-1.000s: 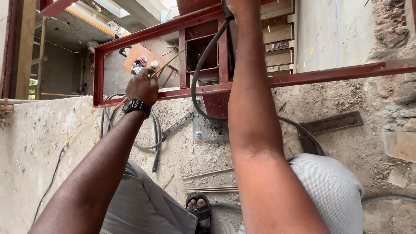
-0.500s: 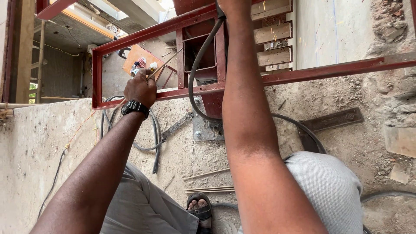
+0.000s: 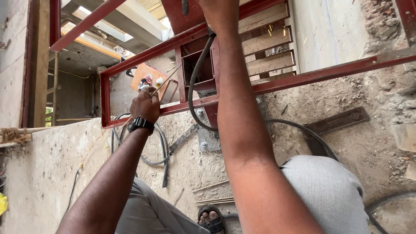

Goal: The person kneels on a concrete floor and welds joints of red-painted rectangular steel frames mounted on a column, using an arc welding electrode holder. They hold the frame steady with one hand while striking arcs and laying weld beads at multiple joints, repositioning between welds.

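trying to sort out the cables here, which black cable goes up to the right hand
The thick black cable hanging in front of the red steel frame rises to the right hand. The other black cables lie on the ground below the left hand.

Rough, dusty concrete floor (image 3: 368,143) strewn with rubble and grit. A pale plastered wall (image 3: 39,173) stands at left, stacked wooden planks (image 3: 268,43) lie beyond, and daylight falls from above.

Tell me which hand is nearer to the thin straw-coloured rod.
Left. The left hand grips the thin straw-coloured rod at the red metal frame; the right hand is higher up, by the black cable.
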